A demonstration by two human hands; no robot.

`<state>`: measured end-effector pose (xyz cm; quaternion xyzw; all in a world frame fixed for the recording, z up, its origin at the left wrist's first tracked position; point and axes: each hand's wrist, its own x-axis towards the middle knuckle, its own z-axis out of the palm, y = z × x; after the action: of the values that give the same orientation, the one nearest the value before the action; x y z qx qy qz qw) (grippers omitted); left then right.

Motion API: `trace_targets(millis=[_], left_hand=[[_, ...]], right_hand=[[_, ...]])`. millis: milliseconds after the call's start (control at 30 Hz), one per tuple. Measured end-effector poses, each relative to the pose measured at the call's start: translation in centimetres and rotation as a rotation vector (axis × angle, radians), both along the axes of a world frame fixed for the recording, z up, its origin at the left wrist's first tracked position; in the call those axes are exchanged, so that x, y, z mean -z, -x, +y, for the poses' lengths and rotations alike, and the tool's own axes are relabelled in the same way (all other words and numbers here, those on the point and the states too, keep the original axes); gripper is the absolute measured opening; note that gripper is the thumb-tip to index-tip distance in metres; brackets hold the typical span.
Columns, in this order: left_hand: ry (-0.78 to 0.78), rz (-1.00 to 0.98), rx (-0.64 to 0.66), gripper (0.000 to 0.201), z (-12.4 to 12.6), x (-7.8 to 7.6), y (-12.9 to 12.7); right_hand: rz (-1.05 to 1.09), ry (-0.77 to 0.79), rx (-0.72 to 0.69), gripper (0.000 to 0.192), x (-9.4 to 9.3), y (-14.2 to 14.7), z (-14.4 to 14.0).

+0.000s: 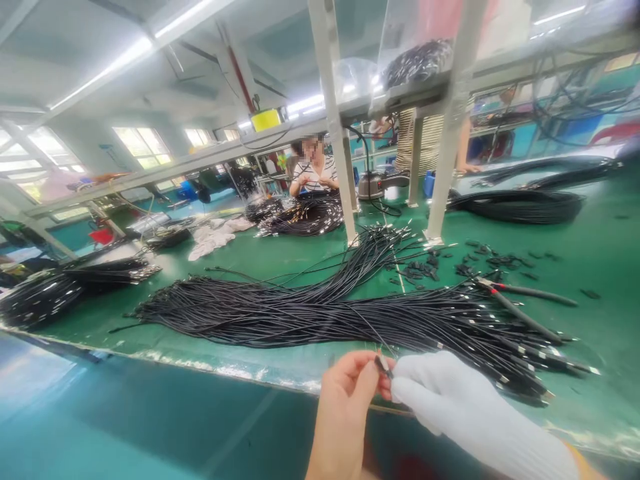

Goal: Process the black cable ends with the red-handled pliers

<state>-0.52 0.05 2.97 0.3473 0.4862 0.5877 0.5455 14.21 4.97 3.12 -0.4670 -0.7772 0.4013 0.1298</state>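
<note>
Hands meet at the lower centre of the head view, just over the near edge of the table. The left hand [350, 393] is bare, and its thumb and fingers are closed in a pinch on a small dark connector piece [382, 364]. The right hand [450, 400] wears a white knitted glove with a soft, ribbed texture; its fingertips are closed on the same piece from the right side, so both hands touch each other there. A thin black wire seems to go up from the piece toward the pile, but it is too fine to follow surely.

Just behind the hands, across the middle of the frame, lies a long bundle of black cables [320, 313], thin, round and a little glossy, with small metal ends at the right. The green table [600, 320] under them is smooth and matte. Small black plastic parts [425, 270] are scattered at centre right, and near them lies a tool with dark handles [525, 300] on the cables. White metal posts [333, 120] stand up from the table and cut the view behind. In the upper centre a person in a striped shirt [314, 175] sits behind another heap of cables [305, 215]. White cloths [213, 237] lie at the left of it.
</note>
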Motion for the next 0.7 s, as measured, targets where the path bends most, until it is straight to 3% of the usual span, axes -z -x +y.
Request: trace_targets(millis=[233, 367, 500, 700], left_hand=[[-0.093, 0.130, -0.038, 0.033, -0.7, 0.6, -0.3], [-0.028, -0.006, -0.020, 0.047, -0.7, 1.1, -0.1], [-0.036, -0.003, -0.003, 0.045, -0.7, 1.2, 0.0], [-0.055, 0.017, -0.103, 0.036, -0.4, 2.5, 0.0]], right_hand=[[-0.104, -0.078, -0.028, 0.036, 0.3, 0.3, -0.6], [0.098, 0.019, -0.062, 0.036, 1.1, 0.2, -0.8], [0.213, 0.067, -0.098, 0.034, 1.4, -0.1, -0.5], [0.059, 0.031, -0.112, 0.030, 0.4, 0.2, -0.8]])
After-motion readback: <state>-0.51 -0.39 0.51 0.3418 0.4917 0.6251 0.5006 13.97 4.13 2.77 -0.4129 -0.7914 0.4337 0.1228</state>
